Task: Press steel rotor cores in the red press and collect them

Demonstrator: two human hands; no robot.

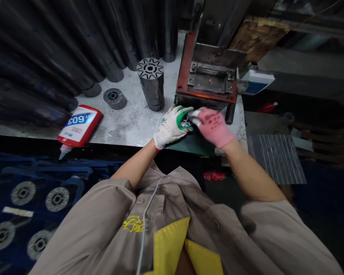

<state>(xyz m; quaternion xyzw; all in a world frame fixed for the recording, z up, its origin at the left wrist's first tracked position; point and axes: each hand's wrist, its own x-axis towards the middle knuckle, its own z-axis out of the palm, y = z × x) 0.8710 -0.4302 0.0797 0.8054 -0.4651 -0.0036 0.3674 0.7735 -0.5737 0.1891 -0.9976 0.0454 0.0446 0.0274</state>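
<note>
My left hand, in a white glove with a green palm, wraps round a slotted metal rotor core at the bench's front edge. The glove hides most of the core. My right hand, in a pink glove with whitish fingertips, is closed in a pinch at the core's right side. Its fingertips are blurred, and I cannot make out what they hold. Behind my left hand stands a tall stack of rotor laminations. Just beyond both hands is a metal fixture with an orange-red frame.
A short rotor core and a red-and-white glue bottle lie on the bench at left, the bottle's nozzle past the edge. Dark cylinders line the back. Blue trays with several cores sit lower left. Metal strips lie at right.
</note>
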